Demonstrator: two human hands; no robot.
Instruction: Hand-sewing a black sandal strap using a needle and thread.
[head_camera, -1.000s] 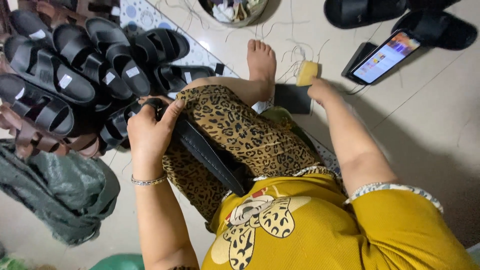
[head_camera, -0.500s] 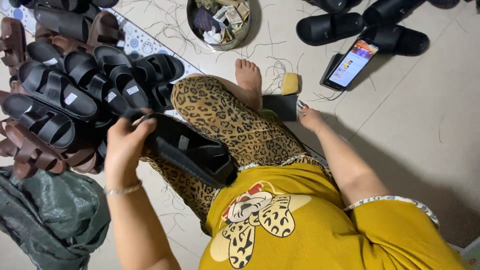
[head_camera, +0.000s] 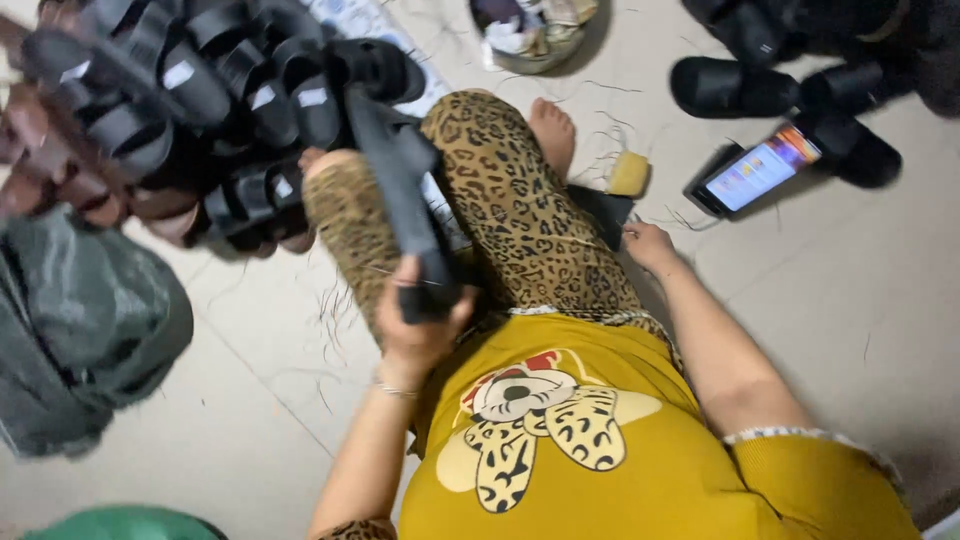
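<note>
My left hand (head_camera: 418, 325) grips the heel end of a black sandal (head_camera: 400, 190) and holds it up above my lap, toe pointing away toward a pile of black and brown sandals (head_camera: 190, 110) at the upper left. My right hand (head_camera: 650, 247) rests on the tiled floor beside my leopard-print leg, fingers spread, holding nothing. It lies next to a flat black piece (head_camera: 603, 210) and near a small yellow block (head_camera: 630, 173).
A phone (head_camera: 758, 170) with a lit screen lies on the floor to the right, near more black sandals (head_camera: 780, 85). A round bowl of scraps (head_camera: 530, 30) sits at the top. A dark green bag (head_camera: 80, 320) lies at the left. Loose threads litter the tiles.
My left hand has drawn the black sandal off the pile and back toward my body. My right hand has stayed on the floor. The view has shifted.
</note>
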